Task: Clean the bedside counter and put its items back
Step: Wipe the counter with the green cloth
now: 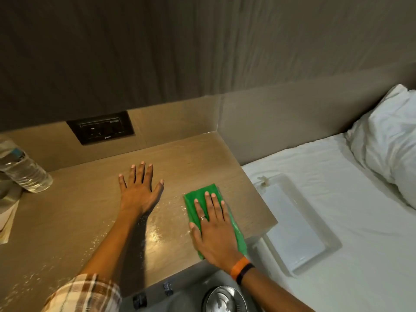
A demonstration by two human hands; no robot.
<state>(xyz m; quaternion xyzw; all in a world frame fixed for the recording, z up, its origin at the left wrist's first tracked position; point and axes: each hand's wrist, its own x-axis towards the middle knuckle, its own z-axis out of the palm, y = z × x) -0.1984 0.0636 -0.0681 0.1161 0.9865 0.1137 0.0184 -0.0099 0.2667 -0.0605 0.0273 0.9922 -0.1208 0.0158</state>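
The wooden bedside counter (pixel 74 212) fills the lower left and shows wet droplets and a shiny patch near its front. My right hand (pixel 213 230) lies flat on a folded green cloth (pixel 198 197), pressing it onto the counter near the right edge. My left hand (pixel 139 188) rests palm down on the counter with fingers spread, holding nothing. A clear plastic water bottle (pixel 22 167) stands at the counter's far left. A white tray (pixel 299 224) with a white pad in it lies on the bed beside the counter.
A dark socket panel (pixel 101 128) is set in the back wall. Papers (pixel 6 219) lie at the counter's left edge. The white bed (pixel 360 255) and pillow (pixel 391 145) are on the right. A round metal lid (pixel 225 298) sits below the counter's front edge.
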